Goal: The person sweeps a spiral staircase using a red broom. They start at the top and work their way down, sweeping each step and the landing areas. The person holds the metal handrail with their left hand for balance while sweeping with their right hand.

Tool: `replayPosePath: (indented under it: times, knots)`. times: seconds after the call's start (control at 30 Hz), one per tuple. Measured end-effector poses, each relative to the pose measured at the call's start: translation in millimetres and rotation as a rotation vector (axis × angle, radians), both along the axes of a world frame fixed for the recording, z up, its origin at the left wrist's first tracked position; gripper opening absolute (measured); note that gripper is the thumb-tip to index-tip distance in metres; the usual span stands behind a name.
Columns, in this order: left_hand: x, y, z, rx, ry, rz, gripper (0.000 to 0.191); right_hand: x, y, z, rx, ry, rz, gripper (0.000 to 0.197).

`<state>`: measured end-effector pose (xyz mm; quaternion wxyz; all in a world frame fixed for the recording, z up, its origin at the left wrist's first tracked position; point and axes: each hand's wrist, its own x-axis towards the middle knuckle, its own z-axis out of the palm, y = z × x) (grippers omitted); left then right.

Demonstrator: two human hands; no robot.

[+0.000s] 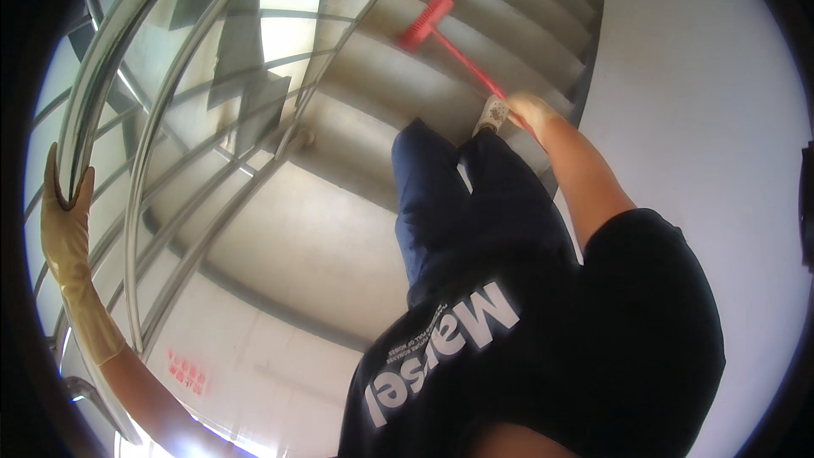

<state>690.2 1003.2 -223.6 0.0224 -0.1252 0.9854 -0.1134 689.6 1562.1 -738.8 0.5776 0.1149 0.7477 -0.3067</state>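
My left hand (68,229), in a pale yellow rubber glove, is wrapped around a shiny metal handrail (95,76) at the far left, thumb on one side and fingers on the other. My right hand (533,109) grips the red handle (467,63) of a broom or scrub brush. Its red bristled head (427,20) is slightly blurred over the stair steps (375,70); I cannot tell whether it touches them. The handle's rear end is mostly hidden by my right hand and forearm.
My foot in a light clog (492,112) stands on a step near my right hand. Curved metal railing bars (191,216) line the left side of the stairs. A plain white wall (687,140) runs along the right. Red writing (187,372) marks a pale surface at lower left.
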Motion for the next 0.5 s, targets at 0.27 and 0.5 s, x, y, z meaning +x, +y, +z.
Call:
replayPosePath:
  times: [0.27, 0.5]
  knots:
    - [-3.8, -29.9, -8.6, -0.093, -0.115, 0.159, 0.057, 70.0, 119.2, 108.8, 0.428, -0.122, -0.361, 0.028]
    - [7.1, -48.8, -6.7, -0.096, -0.105, 0.036, 0.059, 134.5, 198.4, 142.4, 0.656, -0.08, -0.215, 0.026]
